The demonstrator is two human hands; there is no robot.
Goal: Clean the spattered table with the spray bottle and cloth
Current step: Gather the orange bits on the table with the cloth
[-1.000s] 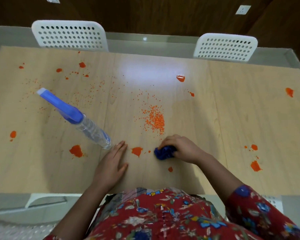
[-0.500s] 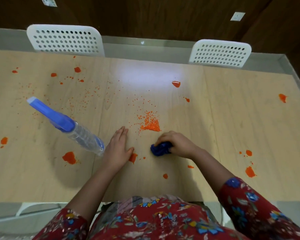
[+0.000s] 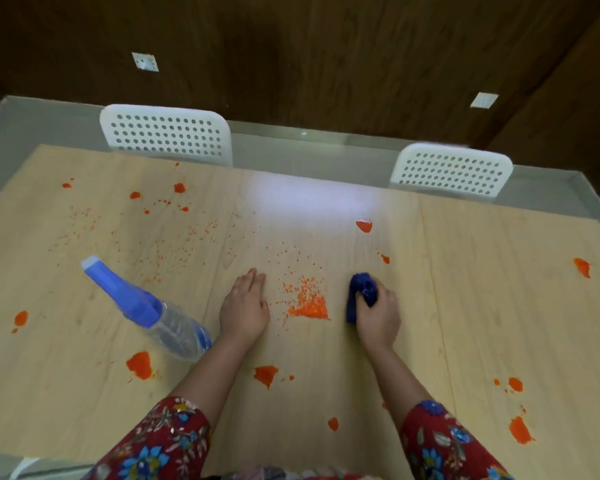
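Mid-tabletop (image 3: pixel 465 289), toward near edge: right grip (image 3: pixel 378 317) clutched balled cloth (image 3: pixel 361 292) just right of crumbs (image 3: pixel 307 304). Left grip (image 3: pixel 245 310) lay flat, fingers together, left of them. Bottle (image 3: pixel 153 313) lay on side beside it. Best move seemed light leftward sweep, herding crumbs against left palm without scattering.

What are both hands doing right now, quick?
Left hand: open, flat on the table, holding nothing.
Right hand: closed, gripping the bunched blue cloth.
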